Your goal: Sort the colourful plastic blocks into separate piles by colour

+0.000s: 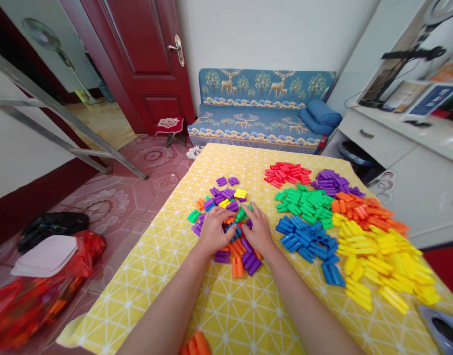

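Note:
My left hand (216, 228) rests over the left part of a mixed pile of small plastic pieces (221, 201), its thumb and fingers apart. My right hand (258, 230) is at the pile's right side, fingers spread, close to a green piece (241, 214). I see no piece clearly gripped in either hand, though the pieces under my palms are partly hidden. Purple pieces (251, 260) and orange pieces (237, 266) lie in front of my fingers on the near side. Two purple pieces (221, 181) sit apart at the pile's far edge.
To the right lie sorted heaps: red (286, 174), green (304, 203), blue (307, 237), purple (332, 182), orange (363, 212) and yellow (387, 256). An orange piece (196, 344) is near the front edge of the yellow tablecloth (145, 291). A blue sofa (263, 113) stands beyond.

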Action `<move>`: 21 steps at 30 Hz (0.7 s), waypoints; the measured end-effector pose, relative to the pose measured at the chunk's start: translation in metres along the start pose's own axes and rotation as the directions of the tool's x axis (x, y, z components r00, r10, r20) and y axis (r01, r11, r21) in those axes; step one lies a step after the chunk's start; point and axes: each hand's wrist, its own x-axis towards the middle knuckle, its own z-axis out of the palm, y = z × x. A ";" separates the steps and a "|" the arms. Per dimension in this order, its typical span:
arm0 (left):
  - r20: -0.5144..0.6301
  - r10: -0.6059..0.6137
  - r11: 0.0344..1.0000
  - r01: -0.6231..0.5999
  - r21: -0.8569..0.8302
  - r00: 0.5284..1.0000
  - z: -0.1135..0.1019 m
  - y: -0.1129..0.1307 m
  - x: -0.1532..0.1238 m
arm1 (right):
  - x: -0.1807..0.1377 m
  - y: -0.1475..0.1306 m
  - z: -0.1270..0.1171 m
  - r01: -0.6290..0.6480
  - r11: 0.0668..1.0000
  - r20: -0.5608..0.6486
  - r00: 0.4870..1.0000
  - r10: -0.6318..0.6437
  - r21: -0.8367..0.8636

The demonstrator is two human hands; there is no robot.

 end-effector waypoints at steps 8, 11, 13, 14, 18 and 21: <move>-0.021 -0.044 0.998 0.043 -0.034 0.999 0.000 -0.001 -0.001 | 0.010 0.004 -0.005 0.096 0.993 -0.038 0.995 -0.093 0.065; -0.037 -0.089 0.991 0.085 -0.100 0.995 0.002 -0.006 -0.002 | 0.004 0.004 -0.006 0.117 0.981 -0.083 0.991 -0.105 0.156; -0.055 -0.115 0.983 0.106 -0.149 0.992 0.003 -0.009 -0.003 | 0.000 0.001 -0.008 0.141 0.963 -0.115 0.986 -0.118 0.229; -0.063 -0.123 0.980 0.111 -0.167 0.990 0.004 -0.009 -0.003 | -0.002 -0.001 -0.008 0.148 0.953 -0.125 0.985 -0.118 0.266; -0.081 -0.119 0.981 0.105 -0.161 0.989 0.004 -0.007 -0.003 | -0.007 -0.005 -0.005 0.081 0.940 -0.113 0.993 -0.046 0.331; -0.095 -0.097 0.989 0.085 -0.121 0.991 0.003 -0.004 -0.004 | -0.007 -0.001 -0.001 0.061 0.957 -0.113 0.993 -0.030 0.285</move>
